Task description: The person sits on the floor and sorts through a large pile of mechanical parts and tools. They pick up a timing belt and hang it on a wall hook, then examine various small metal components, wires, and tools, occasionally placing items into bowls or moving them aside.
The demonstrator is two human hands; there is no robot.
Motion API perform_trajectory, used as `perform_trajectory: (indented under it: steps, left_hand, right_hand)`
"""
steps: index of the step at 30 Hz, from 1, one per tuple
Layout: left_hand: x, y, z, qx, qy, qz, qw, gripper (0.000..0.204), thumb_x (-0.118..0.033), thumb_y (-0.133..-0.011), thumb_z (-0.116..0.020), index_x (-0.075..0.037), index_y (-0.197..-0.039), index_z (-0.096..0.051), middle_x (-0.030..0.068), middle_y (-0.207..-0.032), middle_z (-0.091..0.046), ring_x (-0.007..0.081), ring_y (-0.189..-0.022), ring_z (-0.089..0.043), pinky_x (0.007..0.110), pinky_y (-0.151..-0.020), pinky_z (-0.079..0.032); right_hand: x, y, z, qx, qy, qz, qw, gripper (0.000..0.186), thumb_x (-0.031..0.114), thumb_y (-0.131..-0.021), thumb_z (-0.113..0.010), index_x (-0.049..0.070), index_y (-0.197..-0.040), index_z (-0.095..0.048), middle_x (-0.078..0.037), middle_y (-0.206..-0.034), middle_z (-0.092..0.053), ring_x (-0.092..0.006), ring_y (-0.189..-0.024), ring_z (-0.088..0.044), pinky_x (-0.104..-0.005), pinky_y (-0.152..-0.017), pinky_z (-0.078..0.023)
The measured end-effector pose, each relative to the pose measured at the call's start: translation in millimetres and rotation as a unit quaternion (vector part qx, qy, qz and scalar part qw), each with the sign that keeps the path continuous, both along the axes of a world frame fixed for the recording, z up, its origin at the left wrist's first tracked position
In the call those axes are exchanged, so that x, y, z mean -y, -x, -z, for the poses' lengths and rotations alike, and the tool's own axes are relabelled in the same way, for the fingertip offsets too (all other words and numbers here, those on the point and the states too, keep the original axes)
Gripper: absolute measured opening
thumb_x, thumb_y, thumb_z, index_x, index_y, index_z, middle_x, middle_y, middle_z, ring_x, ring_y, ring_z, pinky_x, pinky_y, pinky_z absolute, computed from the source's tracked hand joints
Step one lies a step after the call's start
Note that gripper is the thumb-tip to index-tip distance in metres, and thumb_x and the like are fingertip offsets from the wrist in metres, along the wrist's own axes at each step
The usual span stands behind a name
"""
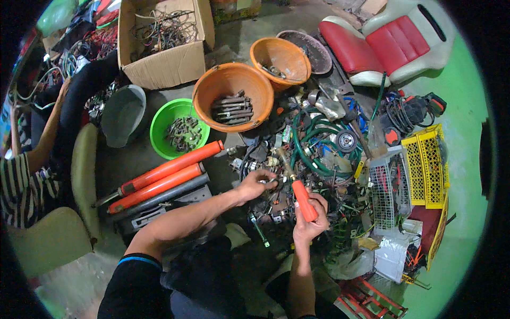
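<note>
One head-worn fisheye view, above and behind the gripping right hand [311, 226]; it faces steeply down; fairly near.

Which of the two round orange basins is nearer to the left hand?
It is the larger round orange basin, beside the round green basin; the smaller round orange basin stands farther from the left hand.

Cluttered workshop, heaped scrap parts [340, 204], orange tub [260, 90] of rods [234, 110], carton [166, 68] of wires [166, 29]
</note>
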State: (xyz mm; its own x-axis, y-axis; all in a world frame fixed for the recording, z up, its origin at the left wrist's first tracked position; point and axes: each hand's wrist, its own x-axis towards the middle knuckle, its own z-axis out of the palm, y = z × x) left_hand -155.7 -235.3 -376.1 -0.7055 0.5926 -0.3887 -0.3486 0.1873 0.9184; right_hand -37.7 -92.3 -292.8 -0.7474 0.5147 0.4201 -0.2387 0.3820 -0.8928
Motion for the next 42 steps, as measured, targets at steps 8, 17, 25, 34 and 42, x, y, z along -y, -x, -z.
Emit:
perform_trajectory:
  steps: [8, 17, 25, 34, 42]
  left_hand:
    - [-5.2, 20.2, -17.2, 0.069, -0.141, 0.104, 0.982, 0.053, -0.002, -0.093, -0.055, -0.008, -0.143, -0.040, 0.0109, -0.140, -0.049, 0.0191, -0.129, -0.045, 0.032, -0.106, -0.037]
    - [0.0, 52.1, -85.9, 0.047, -0.191, 0.101, 0.975, 0.039, -0.016, -0.101, -0.044, 0.003, -0.135, -0.043, 0.0163, -0.124, -0.059, 0.0260, -0.114, -0.059, 0.041, -0.096, -0.050]
    - [54.7, 29.5, -125.4, -0.021, -0.189, -0.110, 0.976, 0.029, -0.003, -0.090, -0.063, 0.009, -0.116, -0.056, 0.0185, -0.106, -0.066, 0.0255, -0.090, -0.068, 0.038, -0.078, -0.060]
    - [107.2, 3.4, -153.8, -0.080, -0.231, -0.167, 0.955, 0.029, 0.011, -0.082, -0.065, 0.008, -0.111, -0.060, 0.0214, -0.113, -0.064, 0.0240, -0.102, -0.064, 0.038, -0.091, -0.054]
    - [143.7, -23.3, -143.2, -0.092, -0.109, -0.172, 0.975, 0.035, 0.015, -0.080, -0.064, 0.005, -0.113, -0.060, 0.0191, -0.117, -0.063, 0.0215, -0.107, -0.062, 0.035, -0.092, -0.052]
  right_hand:
    - [-16.3, 2.6, -17.0, -0.064, 0.321, 0.141, 0.934, 0.032, -0.009, -0.073, -0.073, -0.003, -0.101, -0.059, -0.013, -0.106, -0.062, -0.0249, -0.098, -0.064, -0.0392, -0.088, -0.056]
    - [-33.4, -12.1, -47.0, -0.105, 0.433, 0.130, 0.886, 0.027, 0.000, -0.084, -0.063, -0.002, -0.110, -0.055, -0.014, -0.104, -0.062, -0.0253, -0.096, -0.065, -0.0377, -0.082, -0.059]
    - [-17.6, -7.1, -42.8, -0.045, 0.435, -0.026, 0.899, 0.041, -0.005, -0.081, -0.063, -0.001, -0.119, -0.050, -0.015, -0.107, -0.061, -0.0268, -0.100, -0.064, -0.0424, -0.085, -0.058]
    - [-12.5, 3.0, -68.5, 0.077, 0.342, -0.154, 0.924, 0.053, -0.005, -0.082, -0.063, 0.002, -0.130, -0.040, -0.017, -0.115, -0.058, -0.0269, -0.097, -0.065, -0.0387, -0.078, -0.059]
    - [-10.1, 0.3, -61.3, 0.144, 0.303, -0.152, 0.930, 0.040, -0.001, -0.083, -0.066, -0.004, -0.121, -0.053, -0.016, -0.111, -0.062, -0.0241, -0.093, -0.066, -0.0363, -0.075, -0.060]
